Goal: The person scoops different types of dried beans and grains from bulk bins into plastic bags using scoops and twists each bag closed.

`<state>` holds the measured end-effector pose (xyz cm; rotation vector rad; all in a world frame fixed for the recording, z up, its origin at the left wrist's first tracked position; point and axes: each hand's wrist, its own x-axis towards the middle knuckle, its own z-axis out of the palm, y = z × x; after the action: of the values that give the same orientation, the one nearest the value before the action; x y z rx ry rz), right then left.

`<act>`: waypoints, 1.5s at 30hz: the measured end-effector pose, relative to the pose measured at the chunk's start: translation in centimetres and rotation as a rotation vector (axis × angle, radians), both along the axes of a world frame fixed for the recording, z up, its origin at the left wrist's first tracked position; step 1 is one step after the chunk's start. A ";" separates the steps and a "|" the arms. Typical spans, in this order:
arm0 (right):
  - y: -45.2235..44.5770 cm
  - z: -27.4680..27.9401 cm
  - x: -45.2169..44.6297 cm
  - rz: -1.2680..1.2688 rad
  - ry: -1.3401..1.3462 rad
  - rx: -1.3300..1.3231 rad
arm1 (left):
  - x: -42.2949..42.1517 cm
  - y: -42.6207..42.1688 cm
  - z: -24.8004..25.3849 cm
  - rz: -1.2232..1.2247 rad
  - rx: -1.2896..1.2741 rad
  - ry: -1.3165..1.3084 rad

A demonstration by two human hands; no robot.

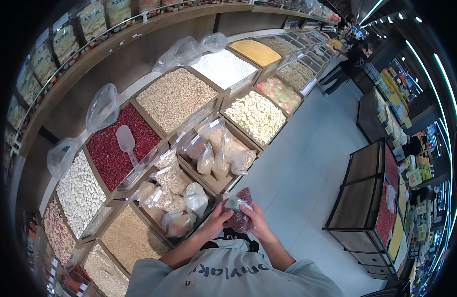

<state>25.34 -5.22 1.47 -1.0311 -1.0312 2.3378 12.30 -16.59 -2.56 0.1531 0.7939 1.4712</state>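
A clear plastic bag of dark red beans [242,224] is held in front of my body, low in the view. My left hand [216,221] grips it from the left side, with the thumb on the bag. From the right side, my right hand [256,219] holds the same bag. Just left of my hands is a wooden bin with bagged grains [170,195]. A second bin of filled bags [219,153] lies above it. The bin of loose red beans [110,161] has a clear scoop [125,140] resting in it.
Open bins hold white beans [80,190], beige grain [176,96], white grain [224,68] and pale slices [255,116]. Clear bags [103,109] hang behind them. A dark display stand [357,203] is across the aisle [300,173]. A person [349,64] stands farther off.
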 end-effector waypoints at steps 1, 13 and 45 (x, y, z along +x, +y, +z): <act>-0.3 -0.2 -0.3 0.034 -0.036 0.081 | 0.2 0.0 -0.2 0.010 -0.008 -0.004; 1.1 -4.6 -2.0 0.416 -0.357 0.542 | 1.2 0.3 -4.8 0.325 0.003 -0.216; 6.0 -14.9 -8.4 0.319 -0.366 1.527 | -4.0 -6.3 -9.9 0.379 -0.256 0.354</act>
<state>16.96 0.76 -13.43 -0.5806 -2.5348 0.8226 8.34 -22.94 -12.42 0.0706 1.3480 1.7038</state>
